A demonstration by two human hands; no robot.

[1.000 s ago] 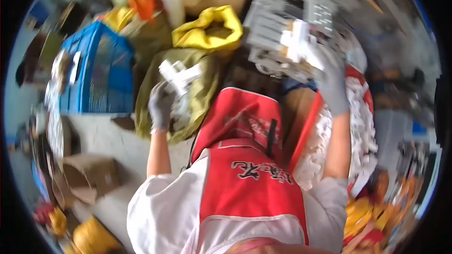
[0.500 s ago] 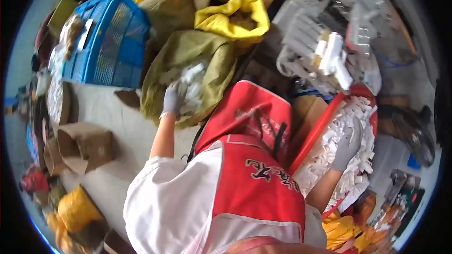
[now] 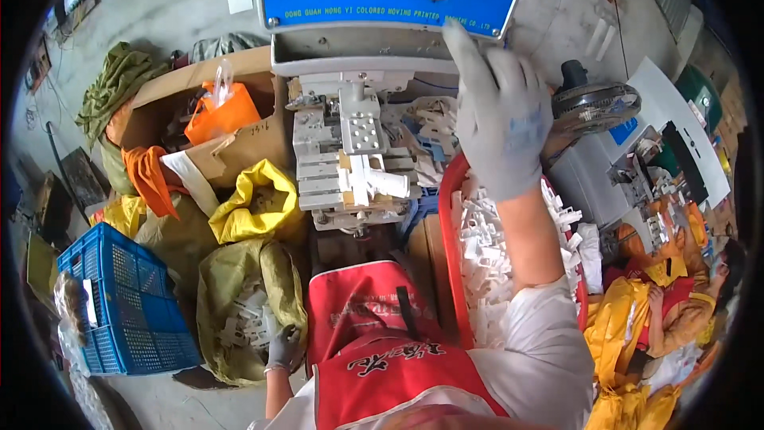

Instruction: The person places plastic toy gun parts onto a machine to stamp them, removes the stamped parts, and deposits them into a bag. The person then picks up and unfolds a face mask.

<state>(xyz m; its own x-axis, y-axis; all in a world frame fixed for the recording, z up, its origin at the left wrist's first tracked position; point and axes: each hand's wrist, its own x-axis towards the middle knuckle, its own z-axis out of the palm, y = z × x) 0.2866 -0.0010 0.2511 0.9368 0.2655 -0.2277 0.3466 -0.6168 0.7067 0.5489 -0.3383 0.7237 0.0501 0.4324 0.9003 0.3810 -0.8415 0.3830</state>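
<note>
My right hand (image 3: 505, 115), in a pale grey glove, is raised before a machine's blue control panel (image 3: 366, 12). Its index finger stretches up and overlaps the panel's lower right edge; whether it touches cannot be told. The other fingers are loosely extended, and nothing shows in the hand. Low on the left, my gloved left hand (image 3: 283, 348) is at the near edge of an olive woven sack (image 3: 215, 295), beside white plastic pieces (image 3: 251, 314). Its fingers are small and shaded, so their grip is unclear. White plastic parts (image 3: 370, 181) sit on the machine's metal fixture (image 3: 318, 167).
A red tub (image 3: 450, 223) full of white pieces stands under my right forearm. Leftward are a yellow sack (image 3: 239, 215), a blue crate (image 3: 135, 326) and a cardboard box (image 3: 263, 103) with an orange bag. A black fan (image 3: 597, 103) and a co-worker (image 3: 676, 306) are at the right.
The view has tilted up, bringing the machine and its panel into sight. My right hand has risen from the white pieces in the red tub. My left hand stays at the olive sack.
</note>
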